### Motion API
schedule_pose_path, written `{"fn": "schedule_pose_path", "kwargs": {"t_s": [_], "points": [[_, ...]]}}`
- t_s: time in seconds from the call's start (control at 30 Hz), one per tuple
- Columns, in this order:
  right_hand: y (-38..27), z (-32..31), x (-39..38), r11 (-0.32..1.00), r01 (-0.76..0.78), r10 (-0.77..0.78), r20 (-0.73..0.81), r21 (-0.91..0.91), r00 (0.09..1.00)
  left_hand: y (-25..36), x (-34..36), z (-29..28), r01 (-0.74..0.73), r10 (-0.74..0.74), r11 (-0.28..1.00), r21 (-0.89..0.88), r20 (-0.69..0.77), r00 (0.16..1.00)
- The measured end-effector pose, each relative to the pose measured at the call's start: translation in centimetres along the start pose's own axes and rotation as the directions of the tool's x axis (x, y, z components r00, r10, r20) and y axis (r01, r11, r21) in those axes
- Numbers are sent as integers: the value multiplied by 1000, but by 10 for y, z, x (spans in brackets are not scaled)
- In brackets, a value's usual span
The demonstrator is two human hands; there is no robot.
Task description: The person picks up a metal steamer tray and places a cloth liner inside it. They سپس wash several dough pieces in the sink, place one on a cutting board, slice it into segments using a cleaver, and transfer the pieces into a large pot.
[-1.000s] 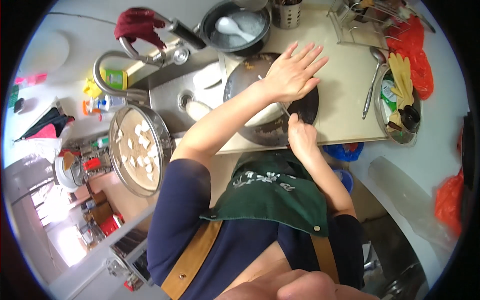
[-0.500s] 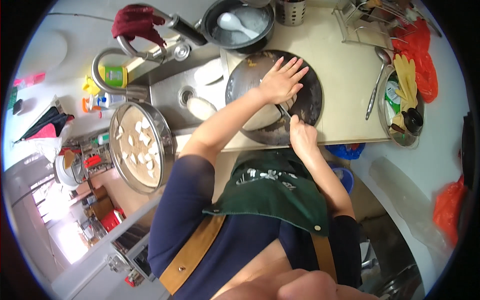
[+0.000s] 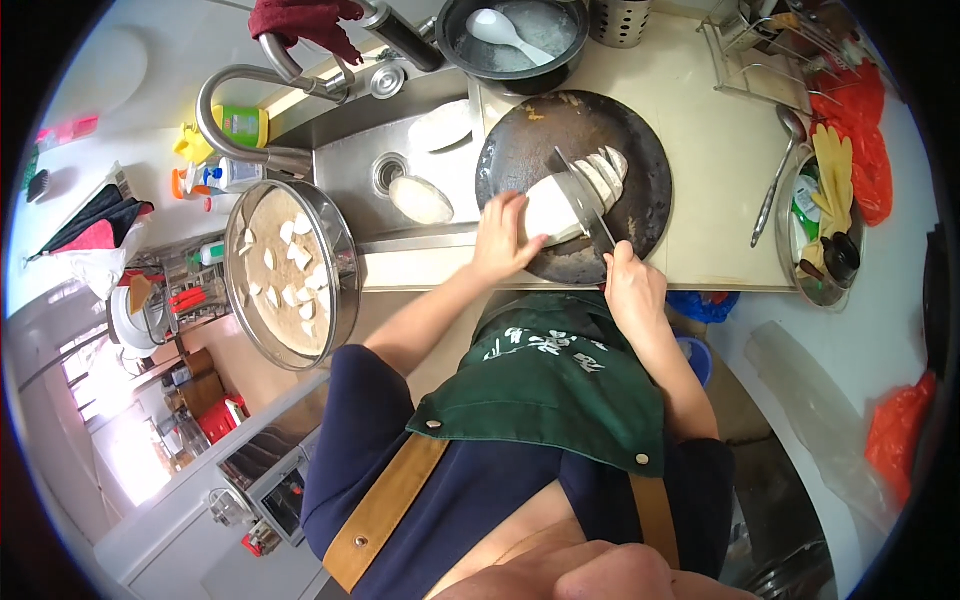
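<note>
A dark round chopping board point(image 3: 515, 125) lies on the counter. On it is a pale, peeled oval vegetable point(image 3: 551, 212), likely a root; its right end is cut into several slices point(image 3: 609, 176) that lean together. My left hand point(image 3: 505, 240) grips the uncut left end between thumb and fingers. In my right hand point(image 3: 634, 285), closed round the handle, is a kitchen knife point(image 3: 583, 197). Its wide blade slants across the vegetable beside the slices. The handle is mostly hidden by my fingers.
Left of the board, the steel sink point(image 3: 350, 160) holds two pale oval pieces point(image 3: 420, 200). A round sieve point(image 3: 348, 300) with white chunks stands nearer on the left. Behind the board sits a black pot point(image 3: 460, 70) with a white spoon point(image 3: 505, 32). A metal ladle point(image 3: 778, 180) lies at right.
My left hand has gone from over the blade and sliced end to the vegetable's left end, uncovering the slices. My right hand still holds the knife. The whole view has shifted slightly.
</note>
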State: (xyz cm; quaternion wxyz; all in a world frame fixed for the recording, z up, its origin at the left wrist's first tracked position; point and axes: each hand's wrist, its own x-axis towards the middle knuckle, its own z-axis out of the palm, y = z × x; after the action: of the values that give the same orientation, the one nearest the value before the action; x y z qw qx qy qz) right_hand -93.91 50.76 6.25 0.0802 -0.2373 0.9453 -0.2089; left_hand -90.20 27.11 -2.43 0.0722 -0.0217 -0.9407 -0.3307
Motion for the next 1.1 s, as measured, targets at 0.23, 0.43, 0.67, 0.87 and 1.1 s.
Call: {"fn": "schedule_pose_path", "kwargs": {"t_s": [0.23, 0.43, 0.67, 0.87, 1.1], "points": [[-3, 0, 2, 999, 0, 0, 10, -33, 1000, 1, -19, 43, 33, -33, 999, 3, -130, 991], [-3, -2, 4, 1000, 8, -8, -28, -12, 1000, 4, -14, 47, 41, -41, 999, -3, -157, 987], [-6, -14, 17, 999, 23, -27, -119, -32, 993, 7, -18, 50, 86, -97, 995, -56, -224, 970], [-22, -31, 22, 999, 24, -27, -93, -34, 995, 6, -32, 48, 159, -175, 984, -79, -292, 940], [14, 60, 29, 989, 90, -99, -71, -117, 993, -4, -36, 44, 44, -79, 991, -124, -293, 953]]}}
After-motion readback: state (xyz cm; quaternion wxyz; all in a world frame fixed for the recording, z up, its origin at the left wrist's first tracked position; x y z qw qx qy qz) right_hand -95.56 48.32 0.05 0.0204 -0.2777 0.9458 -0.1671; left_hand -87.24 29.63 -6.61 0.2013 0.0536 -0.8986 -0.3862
